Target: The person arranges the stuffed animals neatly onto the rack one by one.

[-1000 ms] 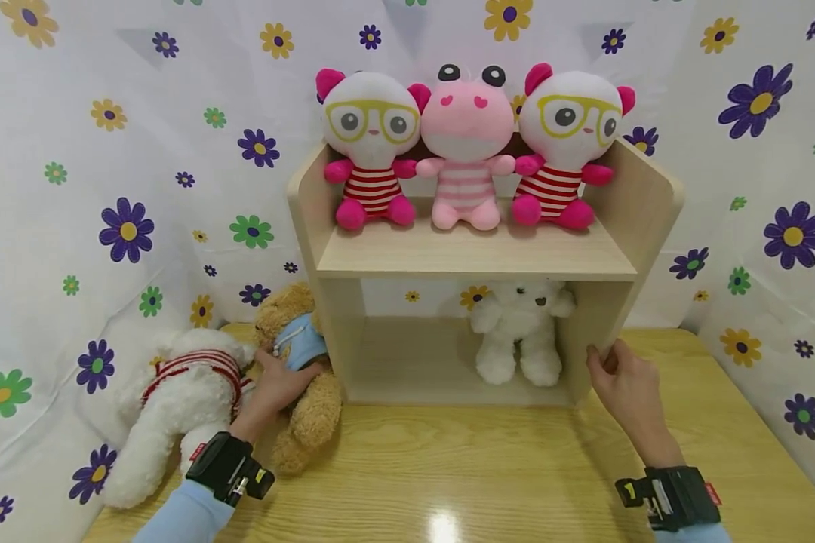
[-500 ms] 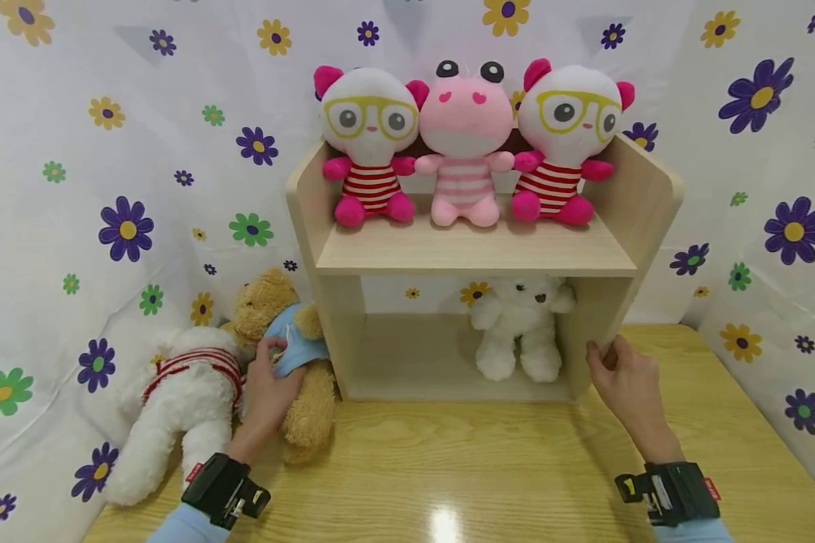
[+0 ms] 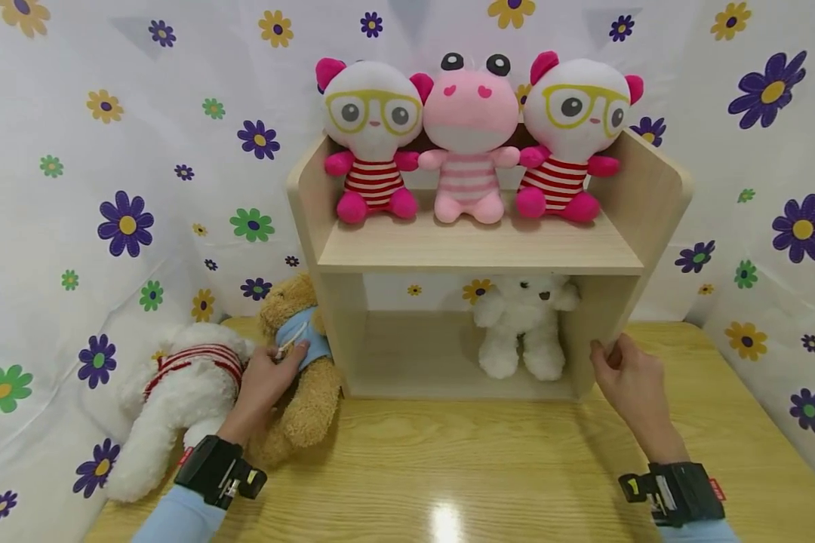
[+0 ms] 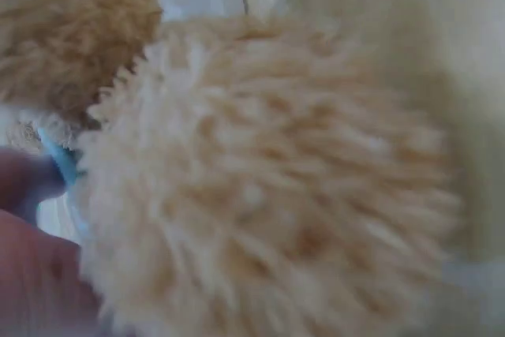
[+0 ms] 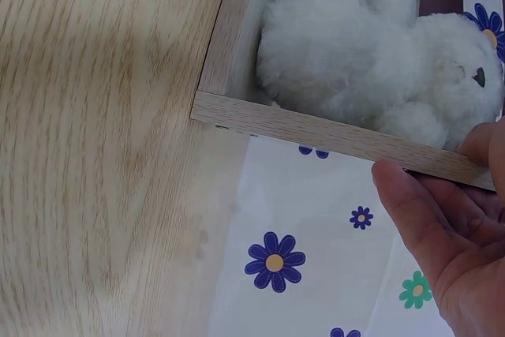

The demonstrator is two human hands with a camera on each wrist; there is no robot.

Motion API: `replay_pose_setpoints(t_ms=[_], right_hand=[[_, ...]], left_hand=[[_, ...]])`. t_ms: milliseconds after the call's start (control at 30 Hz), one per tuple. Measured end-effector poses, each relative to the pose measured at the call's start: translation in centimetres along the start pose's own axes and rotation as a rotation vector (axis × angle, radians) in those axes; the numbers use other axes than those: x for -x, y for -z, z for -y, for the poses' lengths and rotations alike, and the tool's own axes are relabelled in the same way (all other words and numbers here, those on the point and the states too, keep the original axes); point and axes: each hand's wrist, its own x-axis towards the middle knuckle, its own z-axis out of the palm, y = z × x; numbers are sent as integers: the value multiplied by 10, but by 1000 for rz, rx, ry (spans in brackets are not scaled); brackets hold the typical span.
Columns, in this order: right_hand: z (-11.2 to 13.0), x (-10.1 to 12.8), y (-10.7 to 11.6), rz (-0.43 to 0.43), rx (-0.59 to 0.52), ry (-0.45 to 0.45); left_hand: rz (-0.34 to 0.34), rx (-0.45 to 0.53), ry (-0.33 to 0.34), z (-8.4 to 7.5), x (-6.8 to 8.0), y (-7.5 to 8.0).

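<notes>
- Two hands were at work, one on each side of the wooden shelf point(image 3: 478, 253) that stood on the table point(image 3: 489, 467).
- The left hand point(image 3: 265, 377) was the nearer one to the brown teddy bear point(image 3: 302, 362), which lay on the table just beside the shelf's left wall, leaning against it.
- The bear's long axis ran from its head at the back, near the flowered cloth point(image 3: 75, 188), to its legs at the front, towards the person; the hand came at it from the left and front.
- The left hand's fingers were curled onto the bear's blue shirt point(image 3: 306, 343) at chest height, gripping it; in the left wrist view the brown fur point(image 4: 268, 187) filled the frame, with a strip of blue beside the fingers point(image 4: 31, 187).
- A white bear with a red-striped top point(image 3: 176, 392) lay just to the left of that hand, touching the brown one.
- The open lower compartment of the shelf lay to the right of the brown bear, past the left wall; a small white bear point(image 3: 523, 328) sat in its right part.
- The right hand point(image 3: 628, 385) held the front edge of the shelf's right wall point(image 5: 347, 136), thumb in front and fingers round the outside.
- Three pink-and-white plush dolls point(image 3: 472, 143) sat in a row on the upper board.
</notes>
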Motion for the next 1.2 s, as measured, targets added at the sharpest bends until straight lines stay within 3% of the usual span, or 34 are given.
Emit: replay_pose_setpoints(t_ms=[100,267,467,667,933,1200], right_hand=[[-1,1,-1,0,1,-5],[-1,1,-1,-9,7,0],[0,-1,-3,-17,6,30],[-1,0,-2,-15,-7,32],[0,0,-1,-1,-7,19],[-1,1,-1,0,-1,2]], left_hand=[[54,-54,3,-3,-14,0],[216,-100,67,-10,-25,5],[260,-4,94,-17,-27,4],[247,-1,149,-16,-28,2],[159,-6,118,-10,-22,-1],[12,115,58,-6,-6,-3]])
